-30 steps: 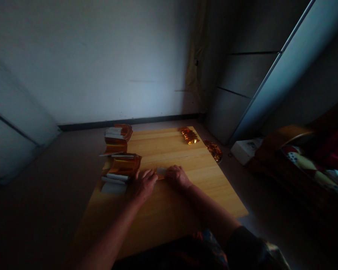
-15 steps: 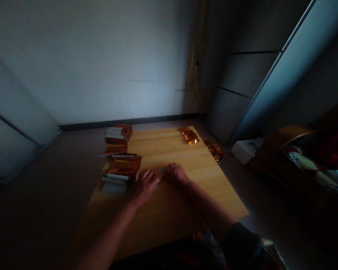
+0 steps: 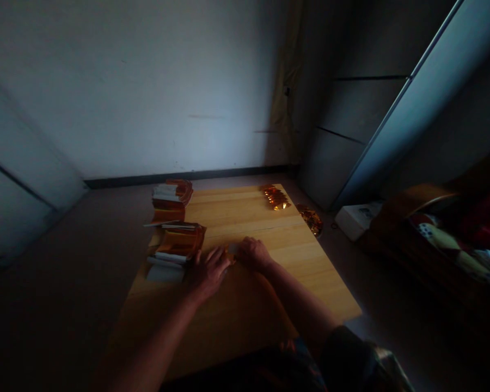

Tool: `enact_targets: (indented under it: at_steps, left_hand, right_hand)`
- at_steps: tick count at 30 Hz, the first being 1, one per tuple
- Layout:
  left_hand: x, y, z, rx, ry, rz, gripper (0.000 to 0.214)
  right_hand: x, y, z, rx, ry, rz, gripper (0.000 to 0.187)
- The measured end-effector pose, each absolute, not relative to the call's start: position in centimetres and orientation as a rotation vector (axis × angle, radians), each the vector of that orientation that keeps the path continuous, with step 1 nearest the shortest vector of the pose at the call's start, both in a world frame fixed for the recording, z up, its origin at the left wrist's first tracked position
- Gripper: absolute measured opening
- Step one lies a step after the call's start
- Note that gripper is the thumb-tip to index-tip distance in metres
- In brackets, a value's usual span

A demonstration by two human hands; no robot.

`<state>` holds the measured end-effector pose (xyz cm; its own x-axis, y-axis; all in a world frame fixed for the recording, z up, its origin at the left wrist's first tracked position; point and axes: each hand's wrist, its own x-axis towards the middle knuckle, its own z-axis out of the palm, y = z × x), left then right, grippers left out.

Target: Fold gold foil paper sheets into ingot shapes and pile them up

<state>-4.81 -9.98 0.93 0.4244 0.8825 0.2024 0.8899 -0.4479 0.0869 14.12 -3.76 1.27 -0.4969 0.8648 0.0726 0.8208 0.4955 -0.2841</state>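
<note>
Here we go, at a light pine-wood table (image 3: 245,305): both forearms reach in low, and the left hand (image 3: 208,272) and right hand (image 3: 253,255) curl in around a small pale strip (image 3: 232,249) near the table's middle. The hands almost meet, but pinching or just pressing? Too dark to tell. Watch that left hand: one sideways slip could topple the stacked gold-foil and white-paper bundles (image 3: 175,242) just beside it at the table's left edge.

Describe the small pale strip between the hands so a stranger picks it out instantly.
Start at the wooden table, then the gold and white foil stacks on its left side. Right of them, between the left hand and right hand, lies the strip, the only pale piece off the stacks.
</note>
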Motion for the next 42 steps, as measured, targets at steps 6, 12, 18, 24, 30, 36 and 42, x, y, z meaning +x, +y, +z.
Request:
enact_targets:
  at_steps: [6,12,18,24,30,36,42]
  left_hand:
    - [-5.2,-9.9,0.0,-2.61,-1.563,-0.387,0.036]
    - [-5.4,-9.7,-0.5,-2.609,-1.582,-0.295,0.037]
    - [-5.3,-9.8,-0.4,-2.633,-1.625,-0.333,0.035]
    - [-4.9,-10.1,0.5,-2.622,-1.66,-0.336,0.033]
    - [-5.0,-9.8,0.2,-2.614,-1.658,-0.354,0.034]
    - [-4.9,-9.8,0.2,-2.625,-1.671,-0.366,0.035]
    - [-4.7,-9.9,0.7,-2.627,-1.697,-0.367,0.032]
  right_hand:
    - [13.9,-4.0,1.5,-1.524,-2.525,0.304,0.025]
    - [13.9,-4.0,1.8,-1.529,-2.525,0.337,0.023]
    - [13.7,-4.1,2.0,-1.527,-2.525,0.329,0.021]
    - [13.8,-3.9,0.7,-1.474,-2.441,0.306,0.016]
    - [14.2,-3.3,-0.5,-1.403,-2.361,0.365,0.015]
    - [14.2,-3.6,0.0,-1.424,-2.322,0.413,0.014]
    - [14.3,-3.2,-0.1,-1.401,-2.306,0.438,0.012]
